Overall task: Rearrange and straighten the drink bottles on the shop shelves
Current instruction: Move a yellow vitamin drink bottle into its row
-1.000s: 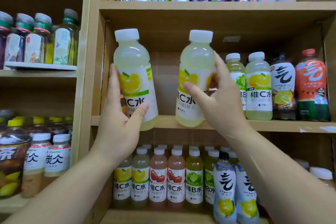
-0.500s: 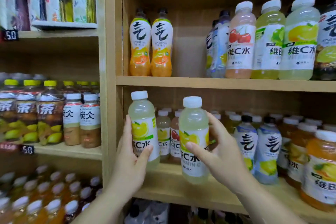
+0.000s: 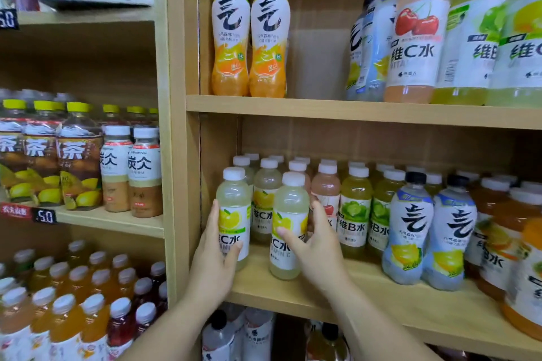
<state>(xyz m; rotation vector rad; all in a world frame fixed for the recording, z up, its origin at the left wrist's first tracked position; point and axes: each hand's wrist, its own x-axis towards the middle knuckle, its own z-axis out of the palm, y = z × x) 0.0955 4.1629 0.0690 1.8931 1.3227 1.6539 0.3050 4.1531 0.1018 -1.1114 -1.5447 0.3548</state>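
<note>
I hold two pale yellow lemon drink bottles with white caps at the left end of the lower wooden shelf (image 3: 337, 293). My left hand (image 3: 215, 258) grips the left lemon bottle (image 3: 233, 202) around its label. The right lemon bottle (image 3: 289, 214) is gripped by my right hand (image 3: 318, 246), thumb across the front. Both bottles stand upright at the shelf's front edge, in front of a row of like bottles (image 3: 265, 193). Whether their bases touch the board I cannot tell.
Behind and right stand pink, green and blue-labelled bottles (image 3: 410, 226), then orange ones (image 3: 498, 237). The shelf above holds two orange bottles (image 3: 249, 38) and a cherry bottle (image 3: 416, 38), with a gap between. Tea bottles (image 3: 79, 155) fill the left unit beyond the upright post (image 3: 176, 126).
Both hands brought the two lemon bottles down from the higher shelf to the lower shelf's left front. The view dropped and moved closer with them.
</note>
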